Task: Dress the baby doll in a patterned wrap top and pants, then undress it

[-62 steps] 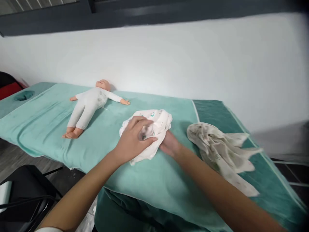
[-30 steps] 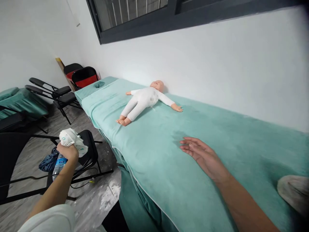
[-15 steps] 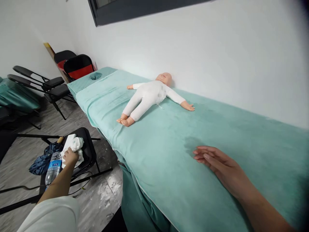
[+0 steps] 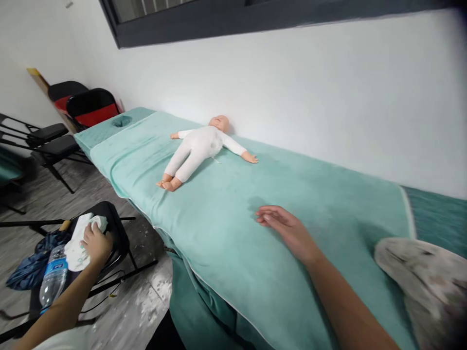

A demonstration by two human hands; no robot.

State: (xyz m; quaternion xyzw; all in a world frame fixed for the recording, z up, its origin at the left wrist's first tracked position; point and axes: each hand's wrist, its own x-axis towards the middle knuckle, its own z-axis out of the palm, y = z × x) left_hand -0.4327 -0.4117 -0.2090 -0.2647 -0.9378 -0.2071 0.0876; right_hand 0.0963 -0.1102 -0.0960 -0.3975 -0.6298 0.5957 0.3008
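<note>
My left hand (image 4: 97, 244) reaches down over the seat of a black folding chair (image 4: 118, 233). Its fingers are bent and spread across white soft pieces (image 4: 78, 253) that look like diapers, with a crumpled part (image 4: 100, 222) showing past the fingertips. Whether it grips any of them is hard to see. My right hand (image 4: 282, 228), open and holding nothing, hovers just above the green sheet (image 4: 233, 272) with its fingers extended. Farther back on the sheet a baby doll (image 4: 199, 146) in a white suit lies face up, arms spread.
Beside the white pieces are a clear plastic bottle (image 4: 54, 274) and dark blue fabric (image 4: 31, 265). A grey-white patterned cloth thing (image 4: 426, 277) lies at the right end of the bed. Folding chairs (image 4: 91, 107) stand beyond the far end; a white wall (image 4: 310, 92) runs behind.
The view has swung right, bringing the patterned cloth thing into sight. My left hand's fingers have spread over the white pieces, which have shifted slightly. My right hand stays open above the sheet.
</note>
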